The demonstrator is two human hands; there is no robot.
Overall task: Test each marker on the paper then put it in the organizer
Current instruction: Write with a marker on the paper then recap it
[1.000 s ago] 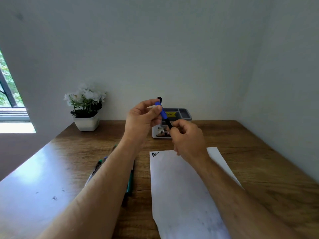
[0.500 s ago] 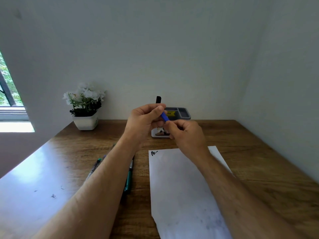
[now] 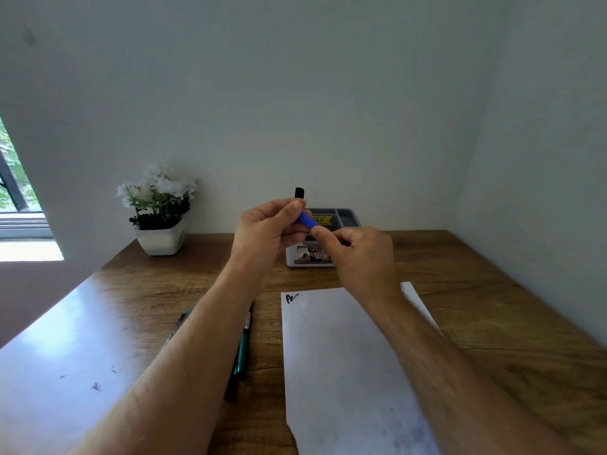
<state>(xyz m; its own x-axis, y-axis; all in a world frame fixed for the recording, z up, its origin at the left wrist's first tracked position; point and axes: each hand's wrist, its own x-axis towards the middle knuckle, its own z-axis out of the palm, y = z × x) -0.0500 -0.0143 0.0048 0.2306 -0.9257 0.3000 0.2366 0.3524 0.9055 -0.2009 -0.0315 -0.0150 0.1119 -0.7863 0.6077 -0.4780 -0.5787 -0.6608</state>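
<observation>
1. Both hands had closed together since the earlier frame; the left hand (image 3: 266, 233) gripped the blue marker (image 3: 307, 219), the right hand (image 3: 358, 254) pinched its other end.
2. One scribble (image 3: 291, 297) marked the paper (image 3: 341, 362); one black marker (image 3: 299, 193) stood in the organizer (image 3: 348, 215).
3. Green markers (image 3: 242, 351) lay untested on the desk (image 3: 492, 290); most work remained.

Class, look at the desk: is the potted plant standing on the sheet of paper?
No. The potted plant stands on the bare desk by the wall, well apart from the paper.
</observation>
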